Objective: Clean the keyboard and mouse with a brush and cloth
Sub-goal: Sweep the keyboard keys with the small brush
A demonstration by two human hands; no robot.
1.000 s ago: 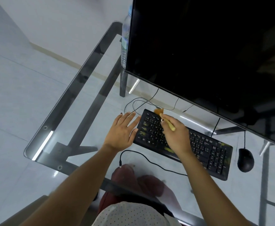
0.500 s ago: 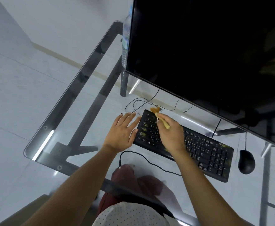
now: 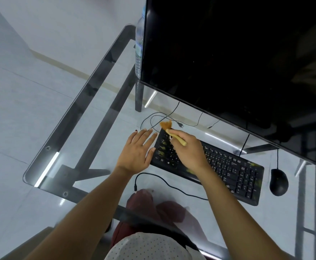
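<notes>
A black keyboard lies slanted on the glass desk, with yellowish smudges on some keys. My right hand grips a small wooden-handled brush, its orange bristles just past the keyboard's far left corner. My left hand rests flat on the glass with fingers spread, its thumb touching the keyboard's left edge. A black mouse sits to the right of the keyboard. No cloth is visible.
A large dark monitor overhangs the back of the desk. A clear water bottle stands behind its left edge. Loose black cables loop behind the keyboard, and another cable runs along the front. My knees show through the glass.
My right hand has slid the brush leftward along the keyboard's top row to its far left corner. My left hand has stayed in place.
</notes>
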